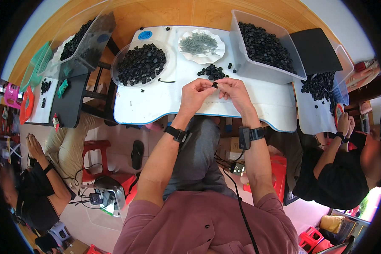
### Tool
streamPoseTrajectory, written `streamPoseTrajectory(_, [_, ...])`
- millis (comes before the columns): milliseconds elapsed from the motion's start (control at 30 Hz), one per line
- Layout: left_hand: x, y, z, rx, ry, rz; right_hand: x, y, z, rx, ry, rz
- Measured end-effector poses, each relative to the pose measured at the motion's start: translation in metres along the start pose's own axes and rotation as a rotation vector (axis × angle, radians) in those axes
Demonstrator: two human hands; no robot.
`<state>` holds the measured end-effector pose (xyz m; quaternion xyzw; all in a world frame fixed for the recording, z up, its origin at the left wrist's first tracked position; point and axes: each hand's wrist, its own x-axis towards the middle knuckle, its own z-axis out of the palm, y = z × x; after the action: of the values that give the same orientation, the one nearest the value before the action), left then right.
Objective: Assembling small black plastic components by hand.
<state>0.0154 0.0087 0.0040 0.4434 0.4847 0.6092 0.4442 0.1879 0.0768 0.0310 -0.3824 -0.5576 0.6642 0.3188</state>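
Note:
Both hands meet over the white table near its front edge. A small black cap-like piece (215, 85) is pinched between the fingertips. My left hand (196, 94) is closed on its left side, thumb and forefinger together. From the right, my right hand (236, 94) grips the same piece. The fingers partly cover it, so its exact shape is hard to make out. Just beyond the hands lies a loose pile of black caps (211, 71). A thin dark strip (168, 81) rests on the table to the left of my left hand.
A white scalloped plate (183, 52) holds thin grey-green pieces. Left of it stands a round clear tub (114, 76) of black caps; a large clear bin (271, 75) of them is at right. A blue disc (145, 34) lies far left. Co-workers sit on both sides.

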Motion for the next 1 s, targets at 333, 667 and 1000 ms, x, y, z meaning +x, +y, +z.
streamPoseTrajectory(333, [0.0006, -0.0034, -0.0011, -0.078, -0.027, -0.010, 0.0001, 0.0039, -0.0024, 0.029, 0.005, -0.028])
streamPoseTrajectory(667, [0.0013, -0.0033, -0.0009, -0.064, -0.017, -0.017, -0.0010, 0.0018, 0.0008, 0.021, 0.011, -0.036])
streamPoseTrajectory(1000, [0.0060, 0.0044, -0.0008, -0.001, -0.050, -0.089, 0.0013, 0.0029, -0.0010, 0.025, 0.045, -0.032])
